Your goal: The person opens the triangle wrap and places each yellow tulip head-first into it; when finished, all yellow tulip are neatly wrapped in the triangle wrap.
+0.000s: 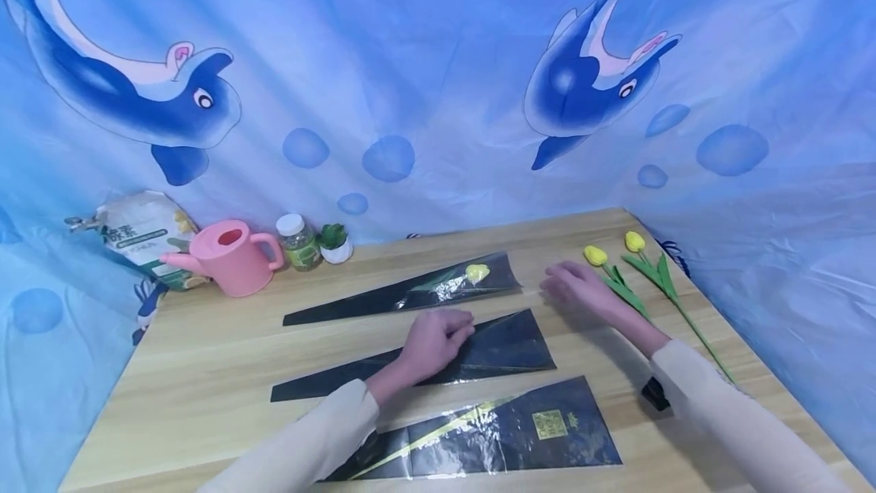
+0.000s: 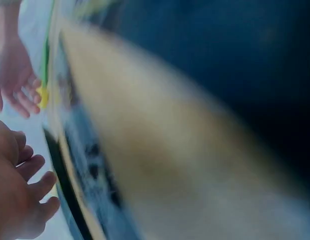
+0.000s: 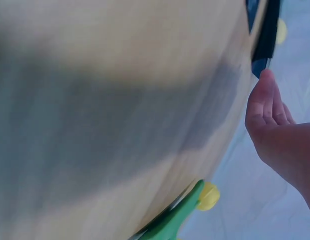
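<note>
The left hand (image 1: 434, 341) rests with loosely curled fingers on the middle black sleeve (image 1: 506, 348), gripping nothing. Farther right, the right hand (image 1: 578, 287) lies open on the table (image 1: 205, 371), just beside a yellow tulip (image 1: 605, 268).

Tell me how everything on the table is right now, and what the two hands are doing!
Far sleeve: lying flat, a yellow tulip inside.
Middle sleeve: flat, nothing inside, left hand resting on it.
Near sleeve: flat, untouched.
Two loose tulips: lying on the table, unwrapped.
Right hand: fingers straight, beside the tulips, holding nothing.
Watering can: upright.
Jar: upright, lid on.
</note>
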The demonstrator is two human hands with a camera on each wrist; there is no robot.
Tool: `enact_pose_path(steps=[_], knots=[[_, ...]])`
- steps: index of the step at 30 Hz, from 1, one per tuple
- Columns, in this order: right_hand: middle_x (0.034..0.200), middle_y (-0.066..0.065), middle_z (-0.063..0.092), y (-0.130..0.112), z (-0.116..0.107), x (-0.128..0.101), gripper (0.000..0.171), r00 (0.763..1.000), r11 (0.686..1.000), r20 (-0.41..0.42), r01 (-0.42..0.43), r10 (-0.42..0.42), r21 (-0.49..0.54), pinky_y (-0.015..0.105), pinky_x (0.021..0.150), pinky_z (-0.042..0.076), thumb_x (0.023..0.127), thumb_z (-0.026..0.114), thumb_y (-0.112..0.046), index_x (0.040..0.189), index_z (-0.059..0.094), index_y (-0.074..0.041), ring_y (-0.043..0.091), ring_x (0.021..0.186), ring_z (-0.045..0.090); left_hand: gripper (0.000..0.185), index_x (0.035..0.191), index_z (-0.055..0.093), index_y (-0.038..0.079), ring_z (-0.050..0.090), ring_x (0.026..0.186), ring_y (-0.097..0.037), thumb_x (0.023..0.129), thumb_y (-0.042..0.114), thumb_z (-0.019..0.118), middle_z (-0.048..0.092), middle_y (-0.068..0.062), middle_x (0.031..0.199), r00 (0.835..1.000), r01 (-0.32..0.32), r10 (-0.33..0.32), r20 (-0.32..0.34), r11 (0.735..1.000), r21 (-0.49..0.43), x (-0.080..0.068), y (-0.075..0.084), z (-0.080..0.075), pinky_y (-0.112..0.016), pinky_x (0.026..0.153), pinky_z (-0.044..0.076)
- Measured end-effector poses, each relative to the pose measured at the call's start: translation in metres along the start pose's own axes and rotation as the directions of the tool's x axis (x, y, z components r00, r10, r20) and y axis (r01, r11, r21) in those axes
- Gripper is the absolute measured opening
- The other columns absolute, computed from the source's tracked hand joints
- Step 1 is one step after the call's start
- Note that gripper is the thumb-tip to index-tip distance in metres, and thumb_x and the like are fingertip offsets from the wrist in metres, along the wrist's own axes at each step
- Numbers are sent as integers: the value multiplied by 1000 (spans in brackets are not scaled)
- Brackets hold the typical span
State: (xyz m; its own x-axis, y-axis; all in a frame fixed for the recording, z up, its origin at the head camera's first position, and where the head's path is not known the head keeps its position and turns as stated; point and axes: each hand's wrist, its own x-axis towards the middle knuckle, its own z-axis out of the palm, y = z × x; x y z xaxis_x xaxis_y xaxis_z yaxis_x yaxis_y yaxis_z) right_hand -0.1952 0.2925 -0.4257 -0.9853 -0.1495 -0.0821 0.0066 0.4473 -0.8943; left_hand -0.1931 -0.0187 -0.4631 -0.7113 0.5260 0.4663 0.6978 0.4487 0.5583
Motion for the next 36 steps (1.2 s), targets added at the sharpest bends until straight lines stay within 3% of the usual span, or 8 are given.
enact_pose_path(steps=[4,13,18,24,36], knots=[[111,22,69,1,2,-18,54,1000,999,20,-3,4,-37,49,92,51,108,42,-38,132,51,10,35,105,65,27,113,74,-2,63,115,-36,88,9,76,69,-17,119,996,48,-48,81,999,4,-16,8,1,-50,99,49],[102,23,69,11,20,-35,45,999,995,45,-6,1,98,40,77,58,107,47,-30,117,58,13,35,91,68,50,131,62,-4,41,136,-43,89,20,77,55,-18,141,970,180,-175,171,984,-11,-25,4,6,-57,115,26],[103,25,68,18,21,-39,44,999,993,51,-5,-1,116,38,77,58,107,47,-26,118,55,16,36,90,67,52,132,62,-2,35,141,-41,90,24,76,52,-17,145,958,178,-178,222,984,21,-29,2,12,-54,118,20],[103,22,69,21,19,-39,44,999,994,46,-8,3,106,37,76,58,107,48,-26,119,55,16,33,89,67,51,131,64,1,34,142,-38,89,27,76,52,-14,145,959,162,-174,226,984,70,-28,1,18,-51,118,21],[103,19,69,24,22,-39,39,999,997,52,-15,11,71,36,77,57,103,54,-19,122,55,15,30,90,67,43,127,66,-1,36,140,-40,92,22,72,54,-14,141,965,163,-172,197,985,60,-31,3,17,-52,118,21]])
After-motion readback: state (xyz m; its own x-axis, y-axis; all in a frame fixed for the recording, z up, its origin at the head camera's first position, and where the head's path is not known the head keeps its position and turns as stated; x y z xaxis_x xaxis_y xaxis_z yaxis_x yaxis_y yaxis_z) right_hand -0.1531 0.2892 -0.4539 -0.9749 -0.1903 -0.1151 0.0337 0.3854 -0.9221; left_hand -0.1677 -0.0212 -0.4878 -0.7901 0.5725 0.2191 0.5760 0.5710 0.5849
